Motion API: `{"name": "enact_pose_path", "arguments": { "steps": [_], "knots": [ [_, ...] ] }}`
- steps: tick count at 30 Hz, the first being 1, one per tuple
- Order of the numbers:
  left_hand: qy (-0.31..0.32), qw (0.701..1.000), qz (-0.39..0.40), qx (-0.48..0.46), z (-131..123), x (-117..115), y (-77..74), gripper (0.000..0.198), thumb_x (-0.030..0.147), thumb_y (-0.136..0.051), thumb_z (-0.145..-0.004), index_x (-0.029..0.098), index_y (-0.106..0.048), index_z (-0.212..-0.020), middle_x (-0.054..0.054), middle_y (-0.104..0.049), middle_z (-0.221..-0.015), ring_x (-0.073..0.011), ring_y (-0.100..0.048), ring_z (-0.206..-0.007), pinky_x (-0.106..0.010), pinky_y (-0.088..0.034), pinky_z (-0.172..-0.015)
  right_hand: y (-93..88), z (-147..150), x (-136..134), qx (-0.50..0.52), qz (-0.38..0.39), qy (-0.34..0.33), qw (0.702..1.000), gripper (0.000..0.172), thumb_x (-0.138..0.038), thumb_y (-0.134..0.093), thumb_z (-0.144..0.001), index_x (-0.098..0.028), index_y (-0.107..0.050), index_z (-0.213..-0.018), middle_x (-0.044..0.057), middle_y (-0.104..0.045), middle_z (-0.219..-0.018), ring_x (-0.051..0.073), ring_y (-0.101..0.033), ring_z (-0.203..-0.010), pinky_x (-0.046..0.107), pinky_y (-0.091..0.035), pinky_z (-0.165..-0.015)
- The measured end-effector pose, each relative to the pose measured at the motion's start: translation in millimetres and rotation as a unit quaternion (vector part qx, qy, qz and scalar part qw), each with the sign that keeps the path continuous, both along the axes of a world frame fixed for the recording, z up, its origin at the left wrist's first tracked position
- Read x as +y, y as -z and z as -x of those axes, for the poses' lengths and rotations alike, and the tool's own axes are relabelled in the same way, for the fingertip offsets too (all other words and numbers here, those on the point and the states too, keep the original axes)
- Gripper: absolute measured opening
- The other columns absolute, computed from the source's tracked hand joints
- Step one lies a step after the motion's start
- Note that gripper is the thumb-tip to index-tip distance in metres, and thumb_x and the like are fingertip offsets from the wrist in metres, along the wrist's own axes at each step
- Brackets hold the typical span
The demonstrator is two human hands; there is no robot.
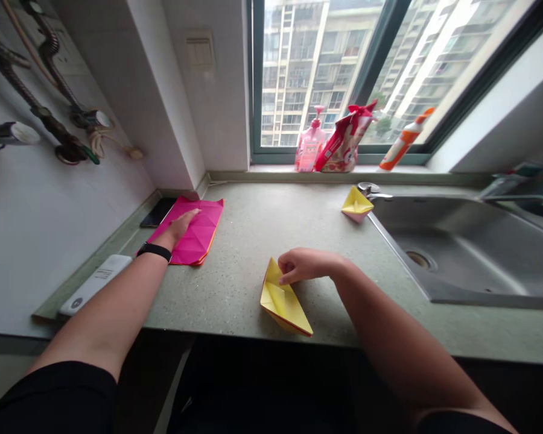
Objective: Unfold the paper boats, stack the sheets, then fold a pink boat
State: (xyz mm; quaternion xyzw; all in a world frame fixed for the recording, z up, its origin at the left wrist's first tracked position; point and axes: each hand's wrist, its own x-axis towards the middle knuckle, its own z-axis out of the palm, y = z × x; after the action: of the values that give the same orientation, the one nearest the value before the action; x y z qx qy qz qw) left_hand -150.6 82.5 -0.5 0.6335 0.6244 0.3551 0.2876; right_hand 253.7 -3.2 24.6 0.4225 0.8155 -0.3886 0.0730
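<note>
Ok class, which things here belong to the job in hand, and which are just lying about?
Job: left hand on folded pink paper; right hand on yellow paper boat; smaller paper boat.
Lying about: phone, white device, pink pump bottle, red bag, orange-capped bottle.

window [380, 54] w/ apt towers [296, 75] (daylight), steel sink [461, 253]

left arm [104, 313]: bare, black wristband [154, 252] | right arm [402, 343]: bare | black sleeves [49, 398]

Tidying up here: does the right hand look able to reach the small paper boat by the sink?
Probably yes. The right hand and small paper boat share one countertop, with no object showing between them.
</note>
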Motion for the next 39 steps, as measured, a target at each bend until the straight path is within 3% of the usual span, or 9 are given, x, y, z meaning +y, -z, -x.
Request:
{"name": "enact_pose_path", "arguments": {
  "steps": [5,6,9,12,15,22,32,36,39],
  "knots": [
    [-0.034,0.978,-0.065,-0.194,-33.9,-5.8,-25.2,0.045,0.043,-0.05,-0.105,0.01,-0.067,-0.13,-0.014,-0.07,-0.142,-0.0303,-0.057,-0.141,-0.048,-0.037,-0.128,13.6,0.3,4.3,0.08,0.015,0.048,0.995,0.024,-0.043,-0.074,-0.089,-0.022,-0.066,-0.08,-0.001,-0.073,-0.077,0.015,-0.063,-0.069,0.029,-0.041,-0.063],
    [-0.016,0.965,-0.052,-0.258,-47.9,-9.5,-30.2,0.044,0.045,-0.052,-0.104,0.012,-0.067,-0.129,-0.013,-0.071,-0.139,-0.0299,-0.06,-0.136,-0.049,-0.042,-0.125,16.0,0.2,5.7,0.105,0.01,0.06,0.993,0.024,-0.043,-0.074,-0.089,-0.022,-0.067,-0.081,0.0,-0.073,-0.077,0.015,-0.063,-0.07,0.029,-0.042,-0.064],
    [0.131,0.915,0.047,-0.378,-97.7,-30.0,-37.1,0.051,0.059,-0.059,-0.102,0.018,-0.069,-0.131,-0.015,-0.07,-0.141,-0.0323,-0.063,-0.134,-0.051,-0.051,-0.114,23.4,0.0,9.8,0.19,-0.001,0.091,0.978,0.028,-0.046,-0.074,-0.09,-0.021,-0.067,-0.08,0.001,-0.073,-0.078,0.016,-0.063,-0.072,0.029,-0.045,-0.067],
    [0.224,0.912,0.08,-0.335,-141.3,-57.8,-27.2,0.055,0.06,-0.076,-0.093,0.021,-0.07,-0.131,-0.015,-0.068,-0.144,-0.0347,-0.062,-0.136,-0.052,-0.052,-0.112,31.6,0.4,13.2,0.234,-0.05,0.124,0.963,0.032,-0.049,-0.074,-0.09,-0.02,-0.066,-0.079,0.0,-0.069,-0.076,0.014,-0.058,-0.07,0.028,-0.042,-0.065],
    [0.273,0.928,0.067,-0.244,-162.3,-78.3,-9.1,0.057,0.054,-0.085,-0.087,0.022,-0.07,-0.131,-0.015,-0.071,-0.139,-0.0335,-0.066,-0.131,-0.048,-0.055,-0.109,38.5,1.9,14.6,0.246,-0.11,0.14,0.953,0.036,-0.052,-0.072,-0.093,-0.02,-0.065,-0.077,-0.002,-0.062,-0.071,0.012,-0.051,-0.066,0.028,-0.037,-0.061],
    [0.27,0.936,0.085,-0.21,-160.6,-84.9,7.6,0.043,0.052,-0.075,-0.095,0.02,-0.07,-0.123,-0.009,-0.076,-0.11,-0.0262,-0.075,-0.098,-0.037,-0.063,-0.083,43.2,4.2,12.4,0.204,-0.24,0.1,0.944,0.027,-0.036,-0.067,-0.099,-0.021,-0.064,-0.076,-0.002,-0.063,-0.069,0.011,-0.048,-0.062,0.028,-0.033,-0.064],
    [0.288,0.932,0.075,-0.207,-162.3,-81.6,16.4,0.044,0.055,-0.068,-0.1,0.021,-0.07,-0.128,-0.01,-0.077,-0.117,-0.027,-0.074,-0.108,-0.039,-0.061,-0.093,33.8,-7.4,11.4,0.203,-0.361,0.015,0.91,0.031,-0.032,-0.06,-0.104,-0.022,-0.056,-0.075,-0.001,-0.059,-0.07,0.013,-0.046,-0.064,0.029,-0.033,-0.065],
    [0.292,0.932,0.065,-0.206,-161.3,-78.7,20.9,0.042,0.052,-0.067,-0.1,0.02,-0.07,-0.128,-0.011,-0.078,-0.12,-0.0281,-0.075,-0.111,-0.039,-0.061,-0.094,27.1,-8.6,8.0,0.255,-0.359,0.05,0.896,0.031,-0.034,-0.06,-0.104,-0.023,-0.056,-0.075,-0.001,-0.061,-0.07,0.013,-0.05,-0.064,0.029,-0.036,-0.064],
    [0.283,0.939,0.054,-0.189,-159.7,-79.7,18.1,0.039,0.046,-0.068,-0.099,0.021,-0.071,-0.128,-0.01,-0.08,-0.116,-0.0276,-0.076,-0.106,-0.038,-0.061,-0.091,23.8,-9.3,8.0,0.323,-0.308,0.135,0.885,0.037,-0.047,-0.06,-0.105,-0.023,-0.06,-0.078,-0.001,-0.062,-0.07,0.014,-0.054,-0.065,0.029,-0.042,-0.065]
  ]
}}
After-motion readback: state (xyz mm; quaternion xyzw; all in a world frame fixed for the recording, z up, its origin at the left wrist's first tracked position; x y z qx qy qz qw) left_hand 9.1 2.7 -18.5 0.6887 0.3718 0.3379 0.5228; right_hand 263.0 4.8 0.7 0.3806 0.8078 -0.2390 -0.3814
